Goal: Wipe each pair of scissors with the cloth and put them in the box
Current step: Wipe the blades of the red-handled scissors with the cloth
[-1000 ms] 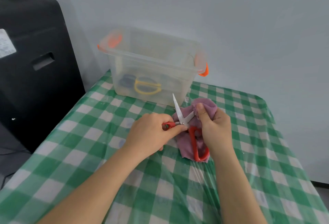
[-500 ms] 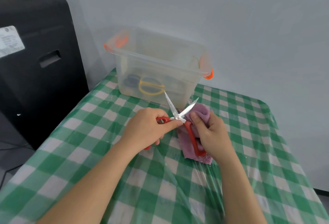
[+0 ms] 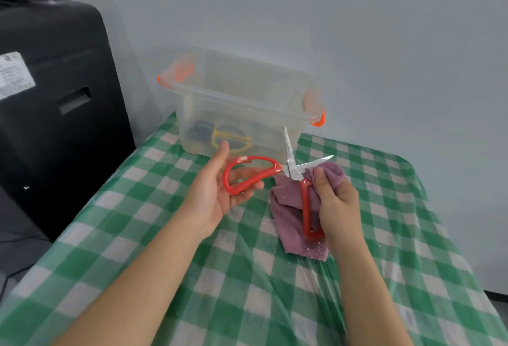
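I see the red-handled steel scissors [image 3: 292,174] held above the surface [image 3: 154,235], blades spread wide: one blade points up toward the box, the other points right over the cloth. My left hand [image 3: 217,194] lies palm up with fingers nearly straight, and the large red handle loop rests across those fingers; the thumb stands up just beside the loop's top. That grip is open, carrying the loop rather than curling round it. My right hand [image 3: 336,203] has its grip closed on the mauve terry cloth [image 3: 288,224], fingers curled and thumb pressing a bunched fold of it against the underside of the right-pointing blade near the pivot. The second, narrower red handle runs down along the cloth just beside that hand's palm; I cannot tell whether the fingers also clasp it. The rest of the cloth hangs down onto the green-and-white checked covering, which has a clear plastic sheet over it.

The translucent plastic box with orange latch handles [image 3: 242,104] stands at the far edge of the surface, near the pale wall, just behind the scissors' upright blade. Through its wall I make out yellow-handled scissors [image 3: 231,138] lying on the bottom, with a dark-handled pair [image 3: 199,132] just to their left. A black cabinet [image 3: 55,104] stands to the left of the surface.
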